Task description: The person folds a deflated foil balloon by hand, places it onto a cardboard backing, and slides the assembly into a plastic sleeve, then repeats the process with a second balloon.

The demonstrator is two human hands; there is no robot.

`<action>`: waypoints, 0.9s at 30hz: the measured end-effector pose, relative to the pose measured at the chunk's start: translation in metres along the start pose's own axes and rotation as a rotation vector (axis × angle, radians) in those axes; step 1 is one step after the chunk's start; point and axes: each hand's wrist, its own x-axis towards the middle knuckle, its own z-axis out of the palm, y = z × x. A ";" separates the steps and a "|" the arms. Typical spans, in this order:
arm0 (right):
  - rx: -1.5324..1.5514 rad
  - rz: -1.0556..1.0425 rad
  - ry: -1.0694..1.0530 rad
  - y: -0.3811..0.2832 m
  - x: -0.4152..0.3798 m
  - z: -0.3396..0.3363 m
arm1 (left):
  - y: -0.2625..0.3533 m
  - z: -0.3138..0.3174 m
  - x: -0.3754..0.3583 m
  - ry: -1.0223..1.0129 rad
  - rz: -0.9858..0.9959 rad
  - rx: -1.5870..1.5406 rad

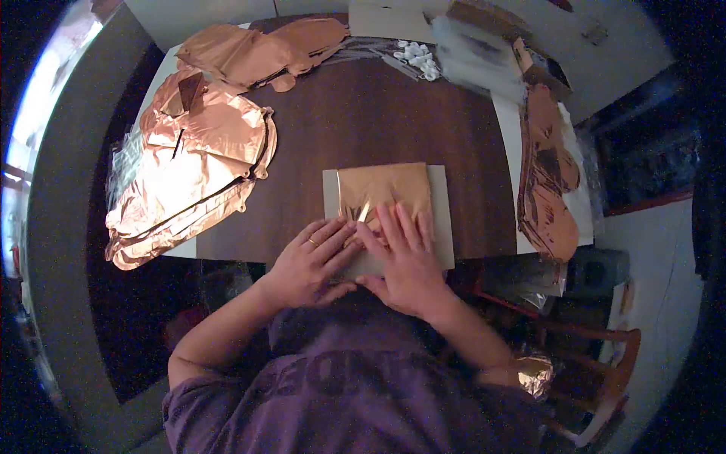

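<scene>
A folded rose-gold foil balloon (384,181) lies on a pale card sheet (442,204) at the front of the table. My left hand (311,261) rests over its lower left part, fingers stretched out, a ring on one of them. Beside it, my right hand (404,261) presses flat on the foil's lower right, its fingers spread. The two hands nearly meet at the middle of the foil. The foil under the fingers is wrinkled, and its lower edge is partly hidden by my hands.
Flat foil balloons are piled at the left (204,159), with more foil (257,54) at the back left and a stack (550,178) at the right. White small items (417,60) and clear plastic bags (476,57) lie at the back. A wooden chair (605,363) stands at the lower right.
</scene>
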 end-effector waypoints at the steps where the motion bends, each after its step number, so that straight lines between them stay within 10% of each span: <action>1: -0.011 0.020 -0.032 -0.003 0.001 0.005 | -0.003 -0.008 0.001 -0.048 -0.022 -0.041; 17: 0.381 0.064 -0.203 0.021 -0.006 -0.018 | -0.027 0.018 0.065 -0.001 -0.022 0.177; 20: 0.463 0.241 0.063 0.032 0.006 -0.029 | -0.024 0.020 0.065 -0.017 -0.035 0.204; 27: -0.126 0.278 0.090 0.042 0.039 0.009 | -0.024 0.019 0.065 -0.018 -0.047 0.183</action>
